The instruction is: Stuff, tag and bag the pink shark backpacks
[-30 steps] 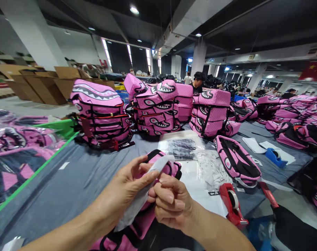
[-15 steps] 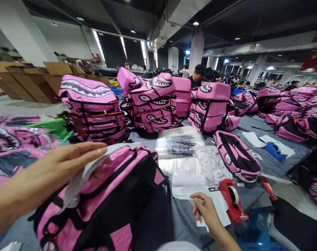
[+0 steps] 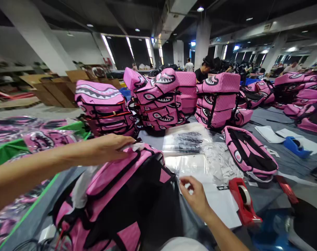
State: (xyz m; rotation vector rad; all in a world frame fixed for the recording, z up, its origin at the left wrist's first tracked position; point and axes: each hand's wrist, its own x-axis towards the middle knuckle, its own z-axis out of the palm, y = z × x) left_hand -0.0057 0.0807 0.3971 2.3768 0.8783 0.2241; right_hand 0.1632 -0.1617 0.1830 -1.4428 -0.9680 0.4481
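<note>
Head view: left hand grips the pink backpack's top; right hand pinches clear bags.

The hall was wide and low, its dark ceiling set with small round lamps and crossed by a pale duct. Thick white pillars stood in rows. Tall bright windows lined the far wall, and flattened cardboard boxes leaned along the left side on a grey floor
</note>
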